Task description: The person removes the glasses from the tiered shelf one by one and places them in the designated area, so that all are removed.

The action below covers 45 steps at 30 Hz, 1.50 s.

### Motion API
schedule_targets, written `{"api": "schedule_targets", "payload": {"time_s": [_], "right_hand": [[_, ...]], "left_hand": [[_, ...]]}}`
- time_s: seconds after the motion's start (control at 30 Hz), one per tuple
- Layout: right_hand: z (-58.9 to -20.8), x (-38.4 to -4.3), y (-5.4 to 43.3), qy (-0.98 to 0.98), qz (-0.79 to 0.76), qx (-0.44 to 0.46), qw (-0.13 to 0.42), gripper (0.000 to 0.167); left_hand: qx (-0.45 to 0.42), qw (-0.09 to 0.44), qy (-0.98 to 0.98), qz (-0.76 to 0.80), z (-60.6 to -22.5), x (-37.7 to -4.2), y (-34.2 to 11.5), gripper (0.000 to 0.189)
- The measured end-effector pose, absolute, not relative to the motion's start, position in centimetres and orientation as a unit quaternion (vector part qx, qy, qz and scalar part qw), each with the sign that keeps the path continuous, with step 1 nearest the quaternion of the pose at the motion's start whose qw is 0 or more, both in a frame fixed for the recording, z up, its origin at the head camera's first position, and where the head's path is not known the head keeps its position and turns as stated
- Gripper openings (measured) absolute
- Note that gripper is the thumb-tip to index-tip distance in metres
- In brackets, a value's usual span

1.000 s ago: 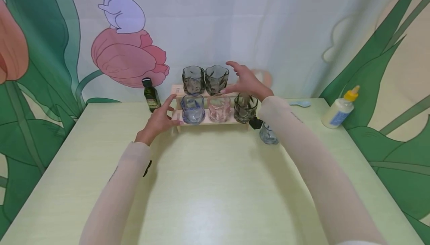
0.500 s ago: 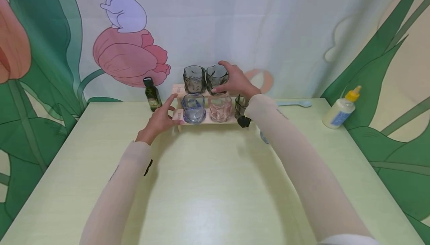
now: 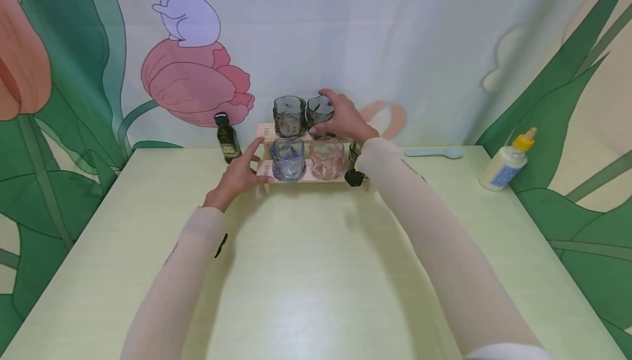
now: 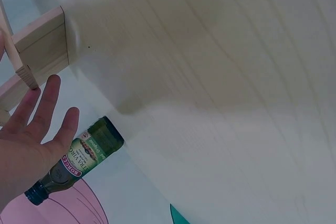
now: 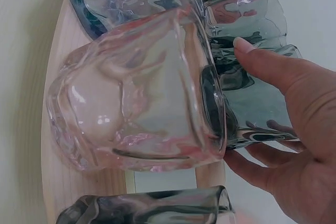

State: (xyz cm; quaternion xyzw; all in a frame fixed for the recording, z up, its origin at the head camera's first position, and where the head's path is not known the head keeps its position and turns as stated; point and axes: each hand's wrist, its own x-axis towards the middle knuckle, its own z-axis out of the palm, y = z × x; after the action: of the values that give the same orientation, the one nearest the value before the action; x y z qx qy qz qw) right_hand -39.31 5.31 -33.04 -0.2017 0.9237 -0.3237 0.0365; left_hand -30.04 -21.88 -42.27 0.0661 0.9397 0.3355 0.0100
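Observation:
A two-tier wooden stand (image 3: 265, 169) holds several wavy drinking glasses. On its upper tier my right hand (image 3: 345, 118) grips a grey glass (image 3: 320, 108), thumb in front and fingers behind. Beside it stands another grey glass (image 3: 289, 116). The lower tier bears a blue glass (image 3: 288, 159), a pink glass (image 3: 327, 158) and a dark glass (image 5: 152, 206), mostly hidden by my right sleeve in the head view. My left hand (image 3: 238, 176) is at the stand's left end, its fingers (image 4: 44, 106) fairly straight and touching the wood.
A dark green oil bottle (image 3: 228, 139) with a black cap stands just left of the stand, close to my left hand. At the back right lie a light blue spoon (image 3: 434, 153) and a glue bottle (image 3: 503, 167) with a yellow tip. A printed curtain hangs behind the table.
My right hand has moved left onto the grey glass on the upper tier and now holds it. The right sleeve now covers the pale glass on the table. The left hand stays at the stand.

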Motion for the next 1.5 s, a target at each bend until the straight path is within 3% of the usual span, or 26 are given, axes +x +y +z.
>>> {"api": "schedule_targets", "payload": {"time_s": [0.97, 1.5], "right_hand": [[-32.2, -39.8, 6.7, 0.922, -0.324, -0.213, 0.008, 0.094], [-31.0, -38.4, 11.3, 0.920, -0.324, -0.218, -0.024, 0.092]], "left_hand": [[0.057, 0.015, 0.941, 0.334, -42.0, -29.9, -21.6, 0.103], [0.061, 0.010, 0.940, 0.335, -42.1, -29.9, -21.7, 0.103]]}}
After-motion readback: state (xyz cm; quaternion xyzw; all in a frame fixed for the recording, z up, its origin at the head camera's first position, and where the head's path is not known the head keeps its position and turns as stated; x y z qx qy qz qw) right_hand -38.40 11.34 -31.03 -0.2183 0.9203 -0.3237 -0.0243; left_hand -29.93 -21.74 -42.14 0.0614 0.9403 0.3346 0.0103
